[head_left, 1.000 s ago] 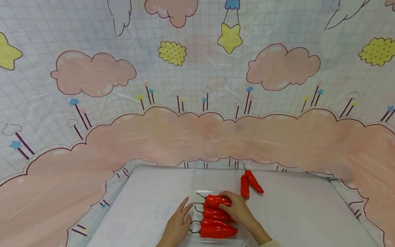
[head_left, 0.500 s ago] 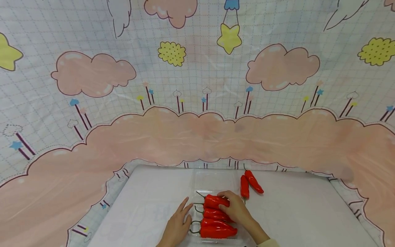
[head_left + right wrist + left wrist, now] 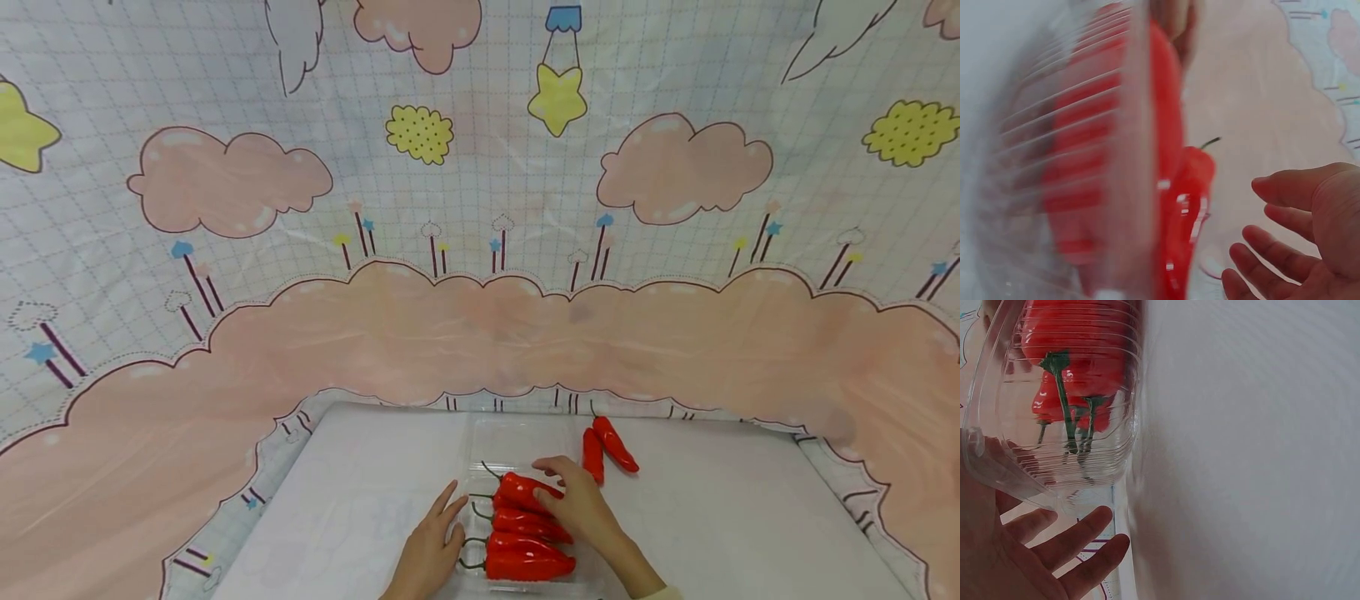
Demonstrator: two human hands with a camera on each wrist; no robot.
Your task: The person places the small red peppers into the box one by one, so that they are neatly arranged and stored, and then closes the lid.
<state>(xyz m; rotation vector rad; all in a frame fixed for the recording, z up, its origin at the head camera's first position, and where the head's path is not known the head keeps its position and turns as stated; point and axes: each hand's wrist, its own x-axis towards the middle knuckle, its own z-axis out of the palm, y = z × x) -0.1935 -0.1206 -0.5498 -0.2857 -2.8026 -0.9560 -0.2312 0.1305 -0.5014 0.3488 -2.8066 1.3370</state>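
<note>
A clear ribbed plastic box [image 3: 1110,465] holds several red peppers with green stems [image 3: 528,560], lying side by side, stems to the left. My left hand [image 3: 429,546] is at the stem end with its fingers spread; in the left wrist view the fingertips [image 3: 1100,519] stand by the box's end wall. Over the right end of the farthest peppers [image 3: 517,490] is my right hand [image 3: 588,504]. The right wrist view has its fingers [image 3: 1275,253] parted and slightly bent, with a gap between them and the nearest pepper [image 3: 1188,206]. Neither hand grips a pepper.
The box's clear lid [image 3: 525,437] lies folded back behind it. Two loose red peppers [image 3: 615,443] lie on the white table [image 3: 735,517] at the back right. A patterned cloth [image 3: 480,333] hangs behind the table and round its sides.
My right hand has loosened from the farthest pepper, its fingers lifting off. That pepper now slants, its stem end farther back. My left hand has stayed put.
</note>
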